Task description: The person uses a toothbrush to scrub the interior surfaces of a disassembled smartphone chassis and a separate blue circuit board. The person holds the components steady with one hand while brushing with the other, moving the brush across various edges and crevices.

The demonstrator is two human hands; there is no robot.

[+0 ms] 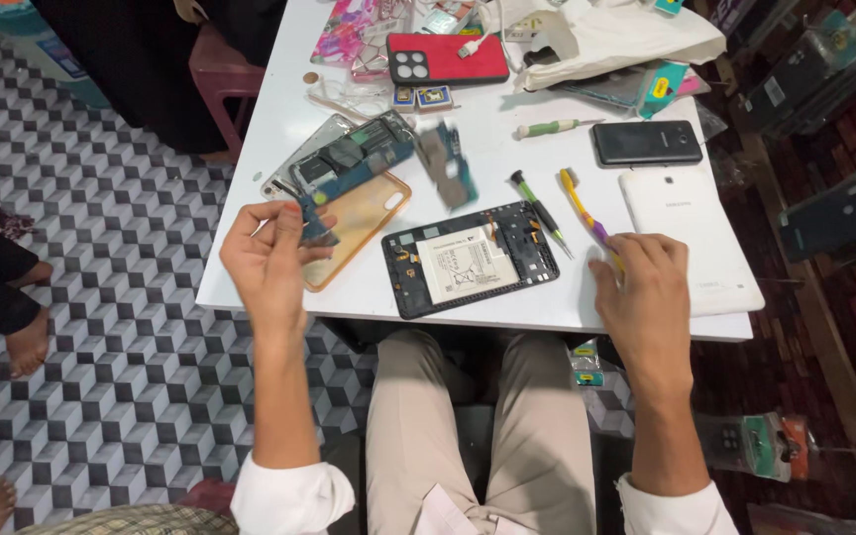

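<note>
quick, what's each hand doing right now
left hand: closed on a small circuit board
right hand: on the yellow and purple toothbrush, grip unclear

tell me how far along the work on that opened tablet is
Done: the opened tablet lies face down with its white back cover off beside it, battery exposed, and a circuit board already out on the table. In hand: the left hand pinches a small blue board piece; the right hand grips a toothbrush. Left: nothing is refitted; the cover is still off.
</note>
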